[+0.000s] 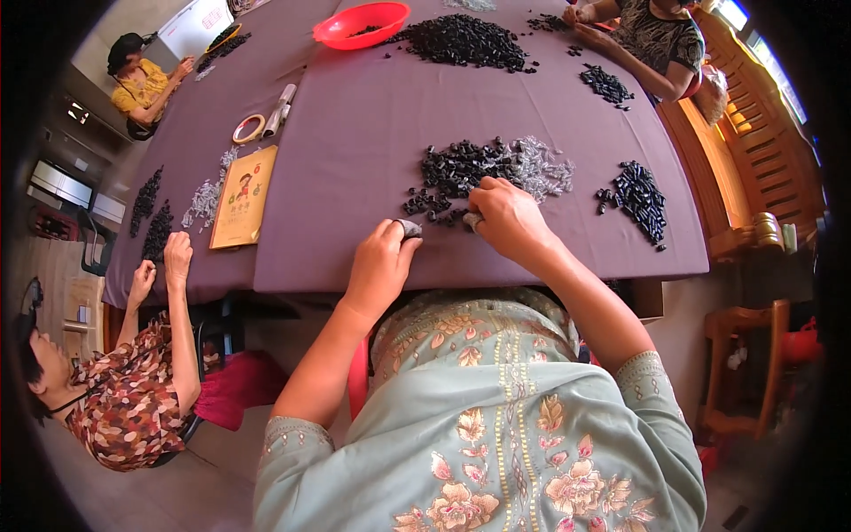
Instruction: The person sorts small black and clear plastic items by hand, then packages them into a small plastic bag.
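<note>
Near the table's front edge my left hand is closed, thumb and forefinger together, a grey cover on one fingertip. Whatever it pinches is too small to make out. My right hand is curled at the near side of the small parts, also with a grey fingertip cover; its fingertips are partly hidden, and I cannot see what is in them. Just beyond lies a heap of small black plastic pieces, touching a heap of small clear plastic pieces. Further right is a separate pile of longer black pieces.
A purple cloth covers the table. At left lie a yellow booklet, a tape roll and more small parts. A red bowl and a big black heap are far off. Other people sit left, far left and far right.
</note>
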Demonstrator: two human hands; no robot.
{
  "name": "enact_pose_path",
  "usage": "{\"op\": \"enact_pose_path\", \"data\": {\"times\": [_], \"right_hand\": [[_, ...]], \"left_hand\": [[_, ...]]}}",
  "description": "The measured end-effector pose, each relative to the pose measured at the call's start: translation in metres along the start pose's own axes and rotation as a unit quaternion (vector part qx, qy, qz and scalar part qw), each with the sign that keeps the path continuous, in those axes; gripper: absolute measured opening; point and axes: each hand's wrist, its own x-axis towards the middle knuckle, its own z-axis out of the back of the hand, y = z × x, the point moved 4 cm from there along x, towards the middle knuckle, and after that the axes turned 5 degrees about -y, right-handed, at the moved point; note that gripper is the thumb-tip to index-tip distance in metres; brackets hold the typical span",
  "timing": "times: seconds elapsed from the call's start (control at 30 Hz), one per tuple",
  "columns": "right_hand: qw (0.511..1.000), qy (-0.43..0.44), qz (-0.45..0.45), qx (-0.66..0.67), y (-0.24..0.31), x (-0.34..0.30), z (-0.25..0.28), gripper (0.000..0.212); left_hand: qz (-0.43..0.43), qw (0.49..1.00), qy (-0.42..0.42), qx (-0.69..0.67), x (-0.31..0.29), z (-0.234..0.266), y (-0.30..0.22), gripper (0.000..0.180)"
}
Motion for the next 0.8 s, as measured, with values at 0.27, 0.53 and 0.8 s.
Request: {"op": "enact_pose_path", "data": {"times": [0.27, 0.53, 0.8], "right_hand": [[0.996, 0.070, 0.009, -0.054, 0.002, 0.012, -0.006, 0.014], [0.953, 0.058, -0.093, 0.282, 0.006, -0.019, 0.024, 0.017], [0.866, 0.053, -0.178, 0.464, 0.001, -0.049, 0.017, 0.010]], "left_hand": [[0.290, 0.878, 0.066, -0.375, -0.006, -0.017, 0.007, 0.009], [0.305, 0.847, 0.105, -0.422, -0.008, -0.039, -0.016, 0.010], [0.295, 0.840, 0.105, -0.443, -0.010, -0.055, -0.031, 0.010]]}}
